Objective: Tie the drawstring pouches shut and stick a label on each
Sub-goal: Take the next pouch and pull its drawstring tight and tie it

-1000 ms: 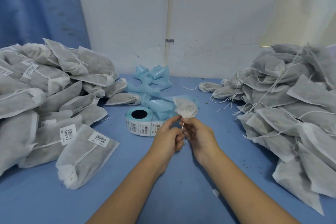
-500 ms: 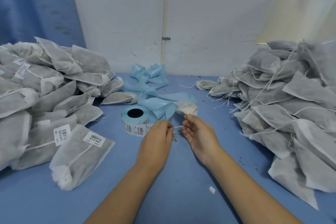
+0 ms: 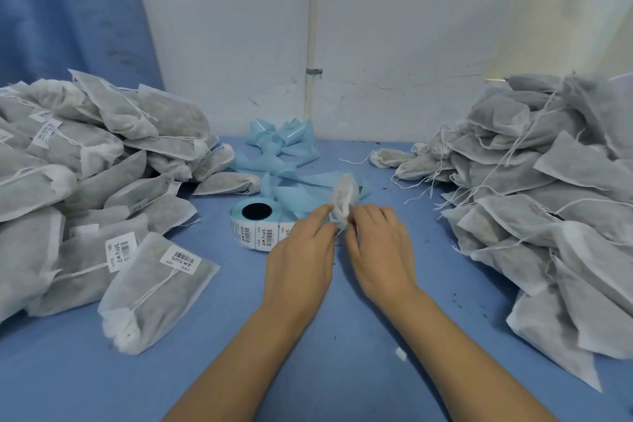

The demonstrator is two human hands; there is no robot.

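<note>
both hands [image 3: 342, 250] pinch a crumpled, gauzy white pouch [image 3: 343, 200].

Scuffed white wall [image 3: 394, 27]; thin cream vertical pipe [image 3: 312, 10] w/ metal clamp [image 3: 313, 71], ctr. Blue fabric curtain [image 3: 68, 10] L. Pale translucent sheet [image 3: 575, 3] upper R. Matte blue tabletop [image 3: 342, 370].

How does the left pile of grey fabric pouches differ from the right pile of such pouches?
The left pile of grey fabric pouches shows white barcode labels; the right pile of grey fabric pouches shows none. The left pile's strings lie tight on the pouches; the right pile's loose white strings trail out. Both hold filled pouches.
</note>
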